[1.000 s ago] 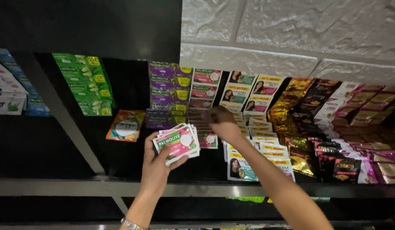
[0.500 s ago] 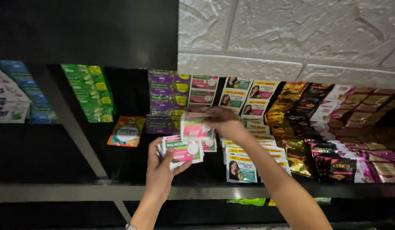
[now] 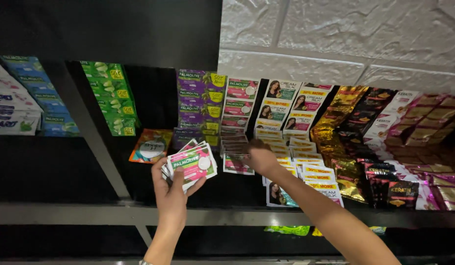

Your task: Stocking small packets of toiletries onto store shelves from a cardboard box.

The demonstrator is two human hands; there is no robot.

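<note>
1. Nearest the camera runs the grey metal front rail [image 3: 65,213] of a dark shelf; both forearms cross over it, reaching up and away.
2. The left hand [image 3: 172,189] is closed around a fanned stack of pink-and-white sachets [image 3: 194,164], thumb across the front of the fan and fingers curled behind it, holding it up just above the shelf's dark floor.
3. The right hand [image 3: 259,158] lies palm down to the right of the fan, close but apart from it. Its fingertips rest on the row of pink-and-green sachets [image 3: 236,147] laid overlapping on the shelf; whether they pinch a sachet or only press on it cannot be told.
4. That row runs from the hand's fingers away toward the back, between the purple sachets [image 3: 200,105] on its left and the white sachets printed with a woman's picture [image 3: 289,110] on its right.
5. Just left of the fan lies a single orange sachet [image 3: 151,145].
6. Farther left, a strip of green sachets [image 3: 109,100] and blue sachets [image 3: 38,95] slope back beyond a slanted grey strut [image 3: 87,130].
7. On the right, gold sachets [image 3: 338,110] and dark sachets [image 3: 389,181] fill the shelf.
8. Behind everything rises a white stone-pattern wall [image 3: 335,34].
</note>
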